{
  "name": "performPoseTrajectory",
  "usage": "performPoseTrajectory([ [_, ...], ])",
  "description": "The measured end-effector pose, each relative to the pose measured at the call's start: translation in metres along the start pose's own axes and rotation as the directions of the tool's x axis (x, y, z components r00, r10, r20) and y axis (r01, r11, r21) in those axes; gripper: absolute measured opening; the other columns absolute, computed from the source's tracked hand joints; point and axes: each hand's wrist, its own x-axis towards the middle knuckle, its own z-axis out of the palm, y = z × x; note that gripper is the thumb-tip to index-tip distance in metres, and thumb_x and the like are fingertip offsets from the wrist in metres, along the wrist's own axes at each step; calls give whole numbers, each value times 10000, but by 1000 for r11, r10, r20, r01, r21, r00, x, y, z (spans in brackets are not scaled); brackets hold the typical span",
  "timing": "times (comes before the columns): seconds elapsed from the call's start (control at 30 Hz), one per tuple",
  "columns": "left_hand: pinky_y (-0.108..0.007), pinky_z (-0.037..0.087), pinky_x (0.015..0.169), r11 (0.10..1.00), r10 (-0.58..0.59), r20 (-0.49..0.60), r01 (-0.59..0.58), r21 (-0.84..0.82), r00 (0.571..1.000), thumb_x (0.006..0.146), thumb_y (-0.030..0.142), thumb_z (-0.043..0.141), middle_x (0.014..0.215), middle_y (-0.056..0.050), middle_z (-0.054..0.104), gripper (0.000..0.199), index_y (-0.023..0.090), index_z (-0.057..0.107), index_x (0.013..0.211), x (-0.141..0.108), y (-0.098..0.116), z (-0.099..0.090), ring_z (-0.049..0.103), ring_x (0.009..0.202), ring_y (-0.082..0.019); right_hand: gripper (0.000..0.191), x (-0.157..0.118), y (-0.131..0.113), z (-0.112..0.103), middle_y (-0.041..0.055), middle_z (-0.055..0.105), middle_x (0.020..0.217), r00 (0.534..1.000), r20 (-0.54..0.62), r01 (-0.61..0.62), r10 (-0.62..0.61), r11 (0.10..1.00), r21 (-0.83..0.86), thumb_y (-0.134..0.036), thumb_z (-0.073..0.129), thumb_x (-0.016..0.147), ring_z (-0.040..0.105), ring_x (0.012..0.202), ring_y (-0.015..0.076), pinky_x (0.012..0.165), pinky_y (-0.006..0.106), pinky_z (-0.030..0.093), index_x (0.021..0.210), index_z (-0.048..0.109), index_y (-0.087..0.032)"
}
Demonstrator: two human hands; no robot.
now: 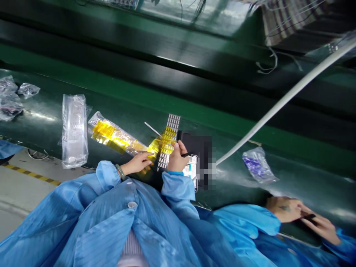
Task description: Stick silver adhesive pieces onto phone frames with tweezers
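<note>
My left hand (139, 162) rests on a yellow translucent film sheet (154, 147), fingers together at its lower edge. Just right of it, my right hand (178, 157) is closed round a thin dark tool (187, 154). Under and above that hand lies a strip of small metal pieces (172, 122) in a grid, partly covered by yellow film. A pale device part with a dark frame (191, 168) sits right of my right hand, against a black tray (201, 148). Whether my left fingers pinch the film is too small to tell.
Plastic bags lie to the left, one holding yellow film (111, 135), another clear (74, 131). A bag with purple items (257, 165) is on the right. Another person's hands (303, 215) work at lower right. A pale pole (278, 105) slants across the upper right.
</note>
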Motion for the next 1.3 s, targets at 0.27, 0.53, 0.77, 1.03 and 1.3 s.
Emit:
performPoseTrajectory([
  [0.27, -221, 527, 555, 998, 7, 107, 1, -68, 994, 860, 343, 556, 999, -97, 656, 449, 173, 490, 1270, -5, 23, 8, 639, 778, -156, 557, -3, -21, -11, 104, 629, 1117, 914, -102, 343, -393, 882, -322, -518, 504, 830, 606, 987, 208, 857, 348, 498, 1239, 528, -141],
  [0.53, -353, 534, 745, 980, -196, -1, 196, -39, 981, 897, 328, 528, 1087, -75, 577, 328, 147, 515, 1170, 5, -29, -3, 602, 886, -167, 433, 4, 46, -18, 93, 672, 1040, 949, 106, 307, -297, 796, -522, -498, 463, 837, 607, 1001, 212, 935, 360, 451, 1033, 651, -161],
  [0.77, -392, 515, 806, 973, -231, -62, 230, -24, 971, 894, 333, 530, 1146, -86, 558, 340, 153, 513, 1182, 4, -35, -7, 585, 961, -192, 360, 36, 22, -8, 116, 588, 1156, 901, 298, 433, -315, 609, -665, -424, 455, 861, 516, 1131, 224, 994, 377, 388, 1065, 625, -180],
  [1.03, -389, 517, 799, 977, -209, -62, 212, 31, 976, 893, 332, 533, 1136, -85, 562, 337, 151, 516, 1176, 9, -45, -7, 587, 953, -189, 437, 120, 13, 70, 73, 370, 1428, 765, 636, 611, -102, 427, -666, -290, 702, 694, 501, 1176, 266, 965, 393, 420, 1120, 623, -233],
  [1.3, -392, 514, 806, 994, -80, -46, 83, 70, 996, 893, 332, 532, 1135, -84, 564, 335, 150, 518, 1174, 6, -47, -7, 587, 958, -191, 287, 120, -20, 50, 80, 602, 1194, 708, 690, 687, -148, 372, -624, -344, 561, 812, 560, 1073, 227, 929, 363, 430, 1036, 639, -183],
])
